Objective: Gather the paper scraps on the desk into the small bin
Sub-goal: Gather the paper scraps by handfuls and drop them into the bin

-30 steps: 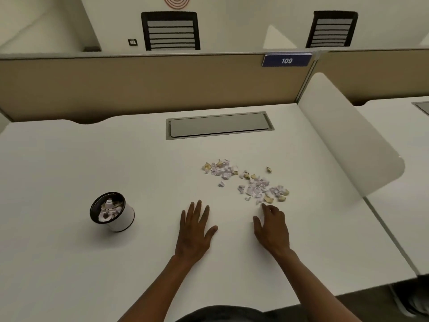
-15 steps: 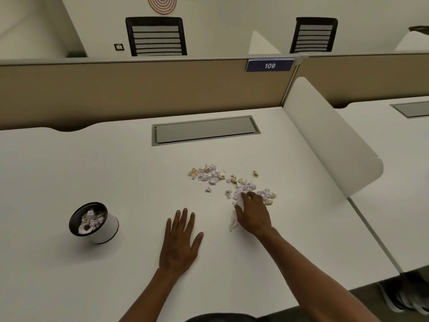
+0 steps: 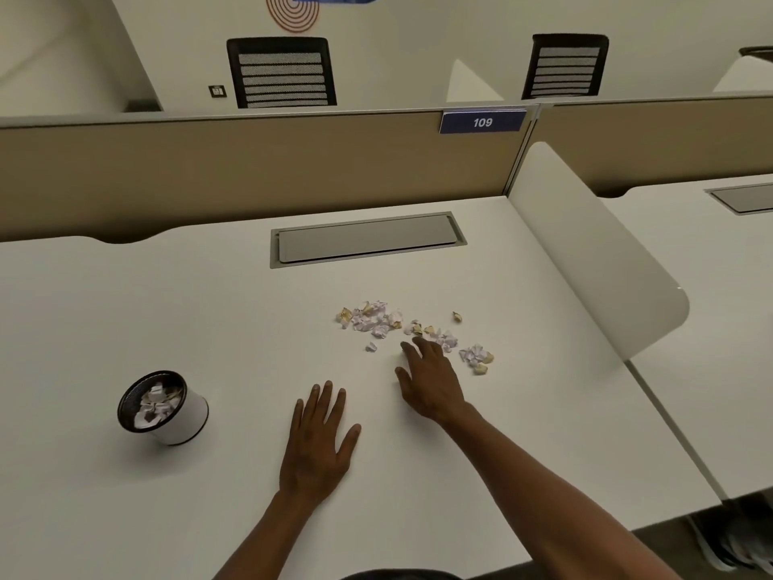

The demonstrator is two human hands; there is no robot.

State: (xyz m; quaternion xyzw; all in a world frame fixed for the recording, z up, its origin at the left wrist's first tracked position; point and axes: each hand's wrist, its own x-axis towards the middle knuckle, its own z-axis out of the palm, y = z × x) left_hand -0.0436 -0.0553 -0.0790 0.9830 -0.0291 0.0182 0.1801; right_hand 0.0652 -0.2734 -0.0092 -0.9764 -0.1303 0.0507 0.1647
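Several small white, lilac and yellow paper scraps [image 3: 376, 319] lie scattered on the white desk [image 3: 125, 311], right of centre, with a smaller cluster [image 3: 476, 356] further right. My right hand [image 3: 431, 378] lies over the near edge of the scraps, fingers spread, fingertips touching the pile; whether any scrap is under it is hidden. My left hand [image 3: 320, 439] rests flat on the desk, palm down, fingers apart, holding nothing. The small bin [image 3: 167, 408], white with a black rim, stands to the left with scraps inside.
A grey cable hatch [image 3: 368, 239] is set into the desk behind the scraps. A white curved divider [image 3: 594, 253] rises on the right, a beige partition [image 3: 251, 169] with a "109" sign at the back. Another desk lies to the right.
My right hand has moved forward onto the near scraps and some scraps have shifted. The left hand stays flat on the desk. The camera has tilted slightly.
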